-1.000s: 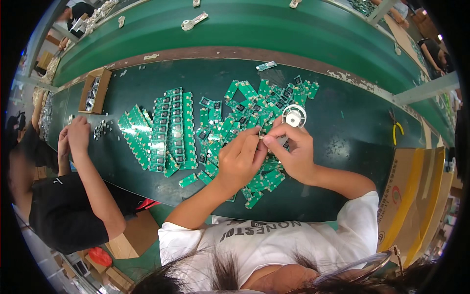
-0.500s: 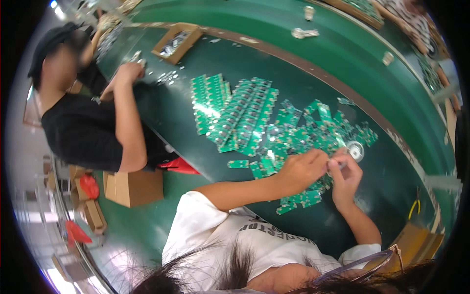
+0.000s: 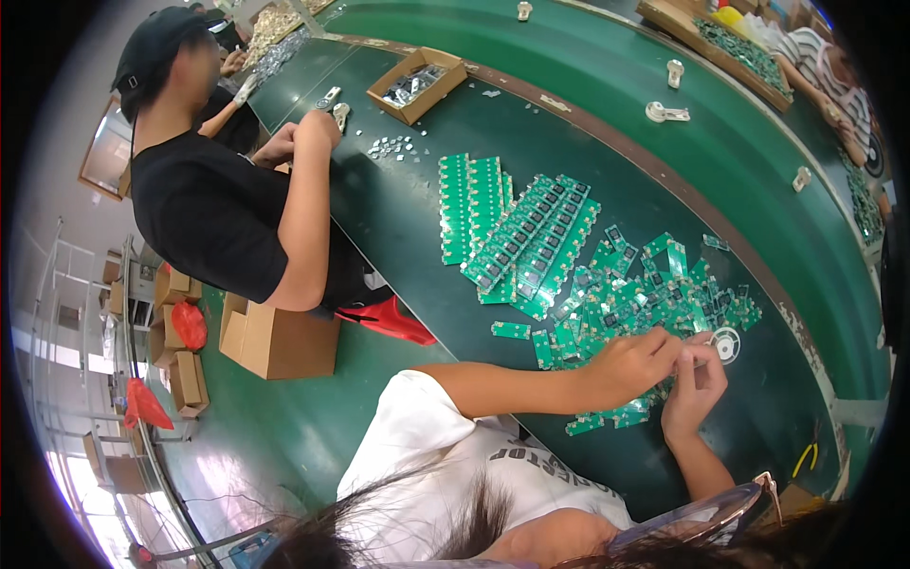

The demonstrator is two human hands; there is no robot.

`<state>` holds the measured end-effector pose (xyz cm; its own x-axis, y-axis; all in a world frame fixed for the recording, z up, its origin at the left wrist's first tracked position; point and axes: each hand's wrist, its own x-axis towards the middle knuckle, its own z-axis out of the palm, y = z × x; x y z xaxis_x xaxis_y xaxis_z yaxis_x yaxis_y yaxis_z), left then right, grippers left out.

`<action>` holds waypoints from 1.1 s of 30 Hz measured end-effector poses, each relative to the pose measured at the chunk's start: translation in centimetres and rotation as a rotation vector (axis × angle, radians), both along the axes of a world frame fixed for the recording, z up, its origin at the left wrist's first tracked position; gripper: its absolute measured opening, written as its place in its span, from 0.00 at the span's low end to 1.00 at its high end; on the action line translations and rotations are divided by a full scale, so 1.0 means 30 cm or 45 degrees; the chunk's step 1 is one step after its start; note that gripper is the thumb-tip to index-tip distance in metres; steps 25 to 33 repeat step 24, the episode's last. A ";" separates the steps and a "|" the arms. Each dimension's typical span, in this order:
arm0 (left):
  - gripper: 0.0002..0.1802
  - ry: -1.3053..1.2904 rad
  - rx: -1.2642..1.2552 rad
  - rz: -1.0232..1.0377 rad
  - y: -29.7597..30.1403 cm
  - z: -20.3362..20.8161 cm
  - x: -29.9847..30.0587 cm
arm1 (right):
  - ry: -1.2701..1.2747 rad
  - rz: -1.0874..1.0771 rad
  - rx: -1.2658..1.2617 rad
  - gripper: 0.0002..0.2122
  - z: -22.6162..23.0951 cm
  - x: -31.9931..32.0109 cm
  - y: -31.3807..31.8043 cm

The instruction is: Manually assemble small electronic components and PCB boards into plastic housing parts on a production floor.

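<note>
Over the near edge of a heap of small green circuit boards point(image 3: 607, 303), my two hands meet at the fingertips. My right hand point(image 3: 696, 391) is closed around a white plastic part with a round, ringed head point(image 3: 725, 346). The rest of that part is hidden by the fingers. Close against it, my left hand point(image 3: 627, 368) is pinched shut; whatever lies between its fingertips is too small and covered to make out. Longer panels of joined circuit boards point(image 3: 531, 237) lie to the left of the heap, some overlapping.
A co-worker in black point(image 3: 218, 190) stands at the left, handling white parts. Beyond the panels are loose silvery pieces point(image 3: 393, 148) and a cardboard box point(image 3: 441, 101). White parts point(image 3: 666, 112) rest on the green conveyor point(image 3: 588, 71). Yellow-handled pliers point(image 3: 807, 457) lie at right.
The whole view has shifted, so the table and people appear further right. My hands stay together at the white part, with only slight finger movement. The co-worker's hands have come closer together.
</note>
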<state>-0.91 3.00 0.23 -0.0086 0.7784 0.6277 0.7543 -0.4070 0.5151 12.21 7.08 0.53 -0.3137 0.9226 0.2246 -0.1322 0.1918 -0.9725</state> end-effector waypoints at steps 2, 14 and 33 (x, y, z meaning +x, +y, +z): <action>0.11 -0.008 -0.009 -0.010 -0.011 0.003 0.002 | 0.057 0.052 -0.067 0.02 -0.003 0.014 -0.003; 0.09 -0.017 -0.022 0.065 -0.003 -0.019 0.011 | 0.245 0.186 -0.293 0.03 0.013 -0.023 0.013; 0.14 -0.153 -0.141 -0.111 0.045 0.046 -0.076 | -0.460 -0.046 0.733 0.11 0.071 0.044 0.104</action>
